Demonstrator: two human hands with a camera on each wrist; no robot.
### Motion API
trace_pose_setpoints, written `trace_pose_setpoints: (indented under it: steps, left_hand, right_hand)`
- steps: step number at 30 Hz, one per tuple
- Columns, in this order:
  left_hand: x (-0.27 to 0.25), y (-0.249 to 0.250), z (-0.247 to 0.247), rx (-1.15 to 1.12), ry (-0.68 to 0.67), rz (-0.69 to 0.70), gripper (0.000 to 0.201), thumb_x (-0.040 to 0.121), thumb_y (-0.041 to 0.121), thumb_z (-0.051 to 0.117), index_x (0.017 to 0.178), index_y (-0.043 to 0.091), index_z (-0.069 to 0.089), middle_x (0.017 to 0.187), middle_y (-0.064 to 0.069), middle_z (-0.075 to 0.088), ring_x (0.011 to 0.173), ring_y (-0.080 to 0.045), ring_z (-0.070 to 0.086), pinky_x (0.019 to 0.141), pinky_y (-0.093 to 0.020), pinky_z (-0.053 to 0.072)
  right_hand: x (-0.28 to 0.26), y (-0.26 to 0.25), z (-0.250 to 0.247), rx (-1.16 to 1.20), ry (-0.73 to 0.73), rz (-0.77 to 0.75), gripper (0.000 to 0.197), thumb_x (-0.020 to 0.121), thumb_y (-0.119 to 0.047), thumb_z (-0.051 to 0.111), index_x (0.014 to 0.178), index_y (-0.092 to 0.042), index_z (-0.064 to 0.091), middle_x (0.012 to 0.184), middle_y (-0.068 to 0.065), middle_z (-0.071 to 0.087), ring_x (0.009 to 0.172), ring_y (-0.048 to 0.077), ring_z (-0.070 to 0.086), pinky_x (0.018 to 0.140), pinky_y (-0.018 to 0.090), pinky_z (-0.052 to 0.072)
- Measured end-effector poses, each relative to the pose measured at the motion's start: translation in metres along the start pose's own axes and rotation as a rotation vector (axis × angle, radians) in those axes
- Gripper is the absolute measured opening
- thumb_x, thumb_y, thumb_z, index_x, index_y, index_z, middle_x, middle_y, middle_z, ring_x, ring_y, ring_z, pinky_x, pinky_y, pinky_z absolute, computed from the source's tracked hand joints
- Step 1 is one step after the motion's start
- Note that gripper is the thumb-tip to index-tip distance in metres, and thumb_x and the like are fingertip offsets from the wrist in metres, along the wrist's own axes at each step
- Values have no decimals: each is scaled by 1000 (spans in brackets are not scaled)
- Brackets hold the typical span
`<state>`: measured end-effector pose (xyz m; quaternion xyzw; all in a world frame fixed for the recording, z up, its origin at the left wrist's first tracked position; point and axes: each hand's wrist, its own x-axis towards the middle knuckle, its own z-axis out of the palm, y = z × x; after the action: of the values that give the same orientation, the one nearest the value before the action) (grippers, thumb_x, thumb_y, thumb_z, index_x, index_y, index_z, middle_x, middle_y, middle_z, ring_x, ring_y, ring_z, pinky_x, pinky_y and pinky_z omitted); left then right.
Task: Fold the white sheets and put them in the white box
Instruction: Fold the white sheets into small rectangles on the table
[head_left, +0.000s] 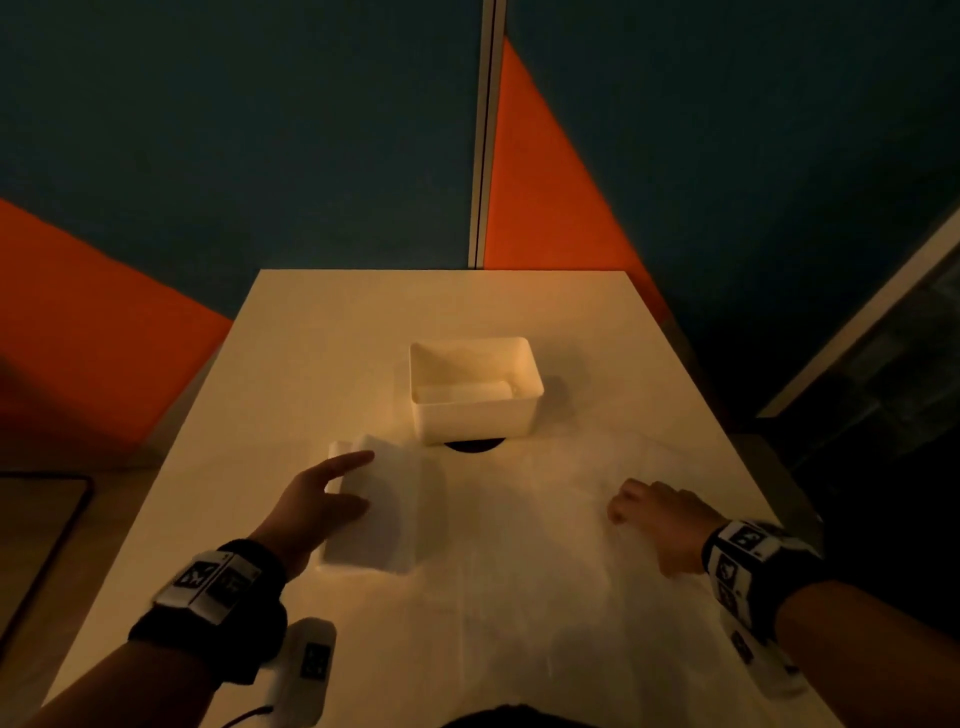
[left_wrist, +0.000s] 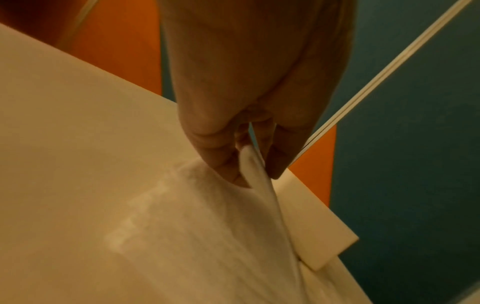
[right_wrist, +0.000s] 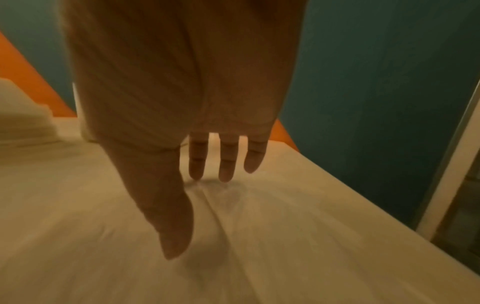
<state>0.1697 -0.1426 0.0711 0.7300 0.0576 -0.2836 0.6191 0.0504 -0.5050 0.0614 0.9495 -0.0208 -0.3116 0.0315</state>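
Note:
A white box (head_left: 474, 422) stands open in the middle of the table (head_left: 311, 322), with something pale lying in its bottom. Left of and nearer than the box sits a folded white sheet stack (head_left: 384, 519). My left hand (head_left: 337, 488) rests on the stack; in the left wrist view the left hand (left_wrist: 255, 176) pinches a raised fold of white sheet (left_wrist: 207, 226) between thumb and fingers. A large white sheet (head_left: 519, 597) lies spread over the near table. My right hand (head_left: 639, 506) is on it, and the right hand (right_wrist: 200, 214) touches the wrinkled sheet (right_wrist: 285, 226) with straight fingertips.
A dark round hole (head_left: 474, 445) shows in the tabletop just in front of the box. Blue and orange partition walls (head_left: 260, 130) close off the far side. A lower surface with a dark border (head_left: 41, 519) lies left of the table. The folded stack (right_wrist: 23, 115) is left of my right hand.

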Motion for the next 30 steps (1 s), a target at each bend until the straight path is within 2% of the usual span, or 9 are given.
trace_pose_setpoints:
  steps: [4, 6, 9, 13, 15, 18, 21, 25, 30]
  left_hand:
    - [3, -6, -1, 186, 66, 33, 51, 82, -6, 59, 116, 31, 56, 126, -9, 49, 108, -34, 54, 96, -51, 47]
    - [4, -8, -1, 265, 98, 46, 54, 80, -6, 59, 123, 27, 56, 126, -8, 50, 105, -31, 56, 95, -48, 48]
    - [6, -9, 0, 393, 109, 57, 56, 81, -4, 60, 128, 25, 53, 131, -6, 49, 106, -28, 57, 95, -45, 49]
    - [8, -11, 1, 496, 126, 92, 56, 80, -5, 59, 127, 24, 54, 135, -6, 47, 103, -26, 57, 93, -40, 49]
    - [9, -13, 0, 516, 130, 100, 55, 79, -4, 60, 128, 23, 54, 134, -6, 47, 103, -26, 57, 93, -39, 48]
    - [11, -15, -2, 545, 147, 101, 55, 80, -1, 62, 128, 24, 54, 136, -4, 46, 106, -25, 56, 95, -39, 47]
    - [13, -16, -4, 571, 182, 129, 55, 79, -1, 63, 128, 22, 54, 136, -5, 47, 104, -26, 57, 95, -39, 47]
    - [14, -17, -7, 596, 191, 147, 56, 78, -2, 63, 129, 20, 54, 134, -7, 48, 102, -28, 58, 93, -39, 48]
    - [15, -18, -8, 625, 203, 153, 56, 79, -1, 62, 130, 19, 53, 135, -7, 48, 104, -27, 57, 93, -38, 48]
  right_hand:
    - [1, -2, 8, 28, 31, -7, 54, 74, 3, 57, 115, -29, 41, 128, -4, 33, 114, 23, 42, 92, 36, 39]
    - [2, -3, 10, -3, 47, -25, 46, 76, 2, 54, 110, -27, 42, 124, -3, 36, 110, 24, 43, 87, 37, 39]
    - [4, -2, 12, -56, 59, -49, 33, 83, -5, 48, 108, -26, 46, 122, -1, 39, 109, 24, 42, 78, 35, 32]
    - [5, -1, 14, -86, 45, -72, 29, 89, -14, 44, 113, -27, 53, 125, -1, 40, 115, 24, 39, 87, 35, 31]
    - [5, 0, 13, -100, 41, -73, 30, 88, -13, 47, 112, -28, 56, 124, -2, 42, 115, 24, 40, 84, 34, 28]
    - [3, -2, 8, -92, 6, -67, 27, 82, -10, 53, 100, -29, 57, 115, -4, 45, 114, 23, 41, 84, 34, 27]
    - [2, -6, 2, -78, 2, -60, 25, 80, -10, 56, 87, -32, 48, 107, -4, 46, 113, 23, 42, 89, 35, 29]
    - [2, -9, -3, -61, 6, -55, 21, 80, -12, 57, 84, -31, 49, 96, -10, 41, 112, 22, 44, 95, 37, 29]
    - [-2, -16, -18, -2, 48, -54, 16, 81, -22, 63, 82, -33, 51, 87, -12, 49, 107, 16, 46, 97, 36, 28]
